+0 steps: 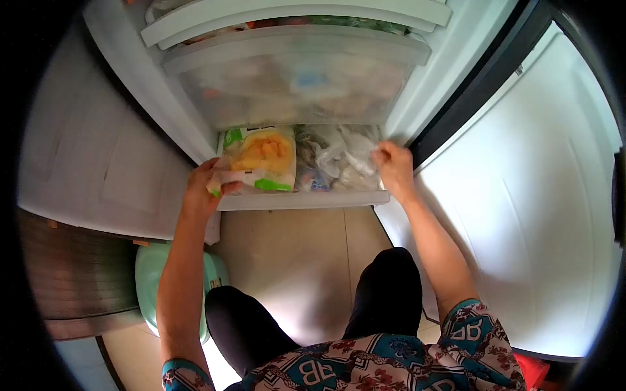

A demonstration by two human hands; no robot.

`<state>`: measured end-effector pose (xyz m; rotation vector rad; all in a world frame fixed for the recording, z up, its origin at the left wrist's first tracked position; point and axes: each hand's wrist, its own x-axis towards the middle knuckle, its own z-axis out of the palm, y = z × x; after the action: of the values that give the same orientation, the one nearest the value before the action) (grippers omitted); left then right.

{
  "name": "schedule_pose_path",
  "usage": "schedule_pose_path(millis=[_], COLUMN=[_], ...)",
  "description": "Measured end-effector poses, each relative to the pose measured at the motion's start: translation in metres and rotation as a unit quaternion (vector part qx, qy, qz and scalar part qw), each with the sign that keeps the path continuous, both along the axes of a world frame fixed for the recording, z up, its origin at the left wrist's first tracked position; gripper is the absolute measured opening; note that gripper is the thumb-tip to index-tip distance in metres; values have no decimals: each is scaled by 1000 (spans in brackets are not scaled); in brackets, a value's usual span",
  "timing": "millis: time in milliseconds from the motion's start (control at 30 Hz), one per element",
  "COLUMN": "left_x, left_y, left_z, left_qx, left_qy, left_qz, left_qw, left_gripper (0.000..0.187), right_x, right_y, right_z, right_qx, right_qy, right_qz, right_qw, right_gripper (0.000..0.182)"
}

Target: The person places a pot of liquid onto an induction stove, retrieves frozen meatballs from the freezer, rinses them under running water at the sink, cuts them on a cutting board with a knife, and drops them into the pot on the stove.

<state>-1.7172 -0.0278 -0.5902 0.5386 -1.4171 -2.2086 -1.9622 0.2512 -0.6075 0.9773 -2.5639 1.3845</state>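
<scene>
The bottom freezer drawer (306, 200) is pulled partly out. On its left side lies a food package (264, 153) with a clear window, yellow-orange contents and green print. My left hand (212, 181) grips the package's left edge, thumb and fingers closed round it. White and clear plastic bags (345, 155) fill the drawer's right side. At the drawer's right edge, my right hand (393, 166) has its fingers curled beside the bags; what they hold, if anything, is too small to make out.
Above is a closed frosted drawer (300, 85), with another drawer front (297, 14) higher up. An open white door (521, 195) stands at the right. A pale green bin (150, 277) is on the floor at the left, near my knees.
</scene>
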Motion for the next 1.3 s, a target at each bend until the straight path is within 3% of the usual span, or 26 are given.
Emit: schedule_pose_path(millis=[33,100,133,200,233,300,333,367,400,433,500,533,600,633,667,700,767,833,900,933,967,1100,1133,1200,1233,1300], left_x=[-1,-5,-2,0,0,0,-2,-5,-9,-15,-26,-31,-35,-34,-35,-37,-38,-41,-47,-47,-46,-37,-37,-34,-37,-48], left_y=[3,8,7,8,10,16,20,26,34,48,79,90,105,101,93,84,66,58,50,48,46,45,52,68,78,101], left_z=[2,11,12,14,15,16,16,18,20,30,52,54,56,47,29,14,-9,-13,-15,-18,-23,-38,-28,-4,9,29], left_qx=[-34,-33,-36,-109,-112,-363,-364,-572,-744,-744,-624,-626,-679,-680,-699,-718,-725,-728,-664,-664,-676,-720,-721,-720,-721,-788], left_qy=[-14,-203,-204,-269,-269,-318,-318,-252,-169,-169,-294,-295,-419,-420,-408,-395,-358,-323,-290,-290,-267,-172,-169,-331,-331,-123], left_qz=[2,52,50,72,70,110,110,164,209,209,21,20,15,16,42,68,60,50,-6,-4,9,70,69,60,60,86], left_qw=[999,977,977,954,954,869,868,763,612,611,723,722,602,601,585,569,586,602,689,689,687,668,668,607,606,597], left_gripper=[40,48,48,51,51,49,49,50,50,50,51,51,55,55,57,59,60,61,62,62,62,60,60,64,64,59], right_x=[-5,-12,-16,-22,-20,-16,-16,-16,-17,-18,-22,-18,-9,-11,-16,-18,-4,11,11,13,16,31,32,32,35,41], right_y=[-5,-16,-23,-32,-35,-36,-35,-35,-35,-34,-33,-35,-38,-36,-32,-29,-22,-15,-4,3,10,27,30,34,37,41], right_z=[5,17,20,27,36,51,50,49,48,47,45,49,56,48,34,27,39,55,40,34,29,26,26,24,29,35], right_qx=[-1,-53,-55,-156,-159,-258,-259,-270,-280,-280,-255,-257,-283,-284,-170,-48,-7,238,257,209,159,194,232,264,307,348], right_qy=[-2,-7,-8,-190,-191,-280,-280,-299,-317,-317,-334,-335,-262,-262,-117,34,-8,12,-7,71,148,290,252,213,212,209], right_qz=[-3,26,24,-3,-5,-15,-16,-22,-28,-28,-24,-24,-9,-8,37,79,121,117,114,173,229,268,271,277,237,196], right_qw=[1000,998,998,969,969,925,924,915,906,906,907,906,923,922,978,995,993,964,959,960,949,898,899,899,897,893], right_gripper=[12,8,8,5,5,4,4,5,5,5,11,11,21,21,26,31,30,21,10,9,8,5,5,5,6,6])
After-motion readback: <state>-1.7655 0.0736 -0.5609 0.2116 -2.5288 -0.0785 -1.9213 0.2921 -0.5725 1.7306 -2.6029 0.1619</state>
